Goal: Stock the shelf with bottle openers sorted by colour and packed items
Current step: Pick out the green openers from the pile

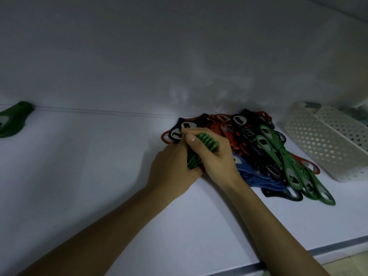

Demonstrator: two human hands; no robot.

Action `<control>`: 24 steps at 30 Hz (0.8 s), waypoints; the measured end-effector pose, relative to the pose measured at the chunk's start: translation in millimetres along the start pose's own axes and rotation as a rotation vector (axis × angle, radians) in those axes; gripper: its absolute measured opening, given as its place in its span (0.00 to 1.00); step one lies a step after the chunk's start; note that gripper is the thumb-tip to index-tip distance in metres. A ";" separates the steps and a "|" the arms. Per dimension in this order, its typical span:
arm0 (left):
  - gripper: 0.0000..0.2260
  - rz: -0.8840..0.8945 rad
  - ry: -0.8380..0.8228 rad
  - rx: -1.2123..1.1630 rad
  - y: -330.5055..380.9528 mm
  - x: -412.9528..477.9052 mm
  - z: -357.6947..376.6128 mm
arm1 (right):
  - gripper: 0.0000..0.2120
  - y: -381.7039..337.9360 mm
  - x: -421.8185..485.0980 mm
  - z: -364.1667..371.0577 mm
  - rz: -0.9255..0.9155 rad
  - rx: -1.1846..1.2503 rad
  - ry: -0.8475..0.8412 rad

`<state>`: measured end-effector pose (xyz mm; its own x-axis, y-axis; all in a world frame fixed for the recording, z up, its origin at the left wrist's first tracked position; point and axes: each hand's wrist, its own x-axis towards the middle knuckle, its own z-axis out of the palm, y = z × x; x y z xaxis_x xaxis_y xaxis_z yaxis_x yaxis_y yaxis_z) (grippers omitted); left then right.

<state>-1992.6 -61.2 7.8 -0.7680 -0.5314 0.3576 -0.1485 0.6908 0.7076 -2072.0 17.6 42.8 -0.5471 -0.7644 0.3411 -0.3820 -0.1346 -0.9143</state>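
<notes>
A stack of green bottle openers (207, 143) stands on edge on the white shelf (83, 176), gripped between both hands. My left hand (171, 166) holds its near end from the left, thumb up across the top. My right hand (217, 158) wraps over it from the right. Just behind and to the right lies a mixed pile of openers (249, 136) in black, red, blue and green. Loose green openers (286, 166) lie across the pile's right side. More green openers (14, 118) sit at the far left against the back wall.
A white perforated basket (326, 142) stands at the right end of the shelf, beside the pile. The shelf's back wall (179, 56) rises right behind the pile. The shelf's front edge (298, 255) runs across the lower right.
</notes>
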 end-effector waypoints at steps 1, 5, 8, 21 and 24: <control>0.17 -0.019 -0.001 -0.001 -1.2 0.7 1.3 | 0.09 -0.7 -0.8 1.6 -0.017 -0.009 0.006; 0.15 -0.022 0.021 0.057 -7.9 2.9 8.5 | 0.15 -1.3 -2.0 4.2 -0.005 -0.034 -0.030; 0.14 -0.027 0.025 0.054 -7.9 3.5 8.5 | 0.12 -1.4 -0.8 5.3 0.010 -0.050 -0.072; 0.21 0.070 -0.018 -0.001 -6.2 2.6 6.7 | 0.08 -2.5 0.3 6.8 -0.072 0.040 -0.063; 0.18 0.130 0.026 0.051 -6.4 2.9 6.3 | 0.09 -2.3 0.1 6.4 -0.053 0.020 -0.094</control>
<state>-1997.8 -64.1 0.5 -0.7664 -0.4480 0.4604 -0.0810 0.7784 0.6225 -2066.4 13.9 43.5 -0.4536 -0.8115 0.3683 -0.3930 -0.1887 -0.9000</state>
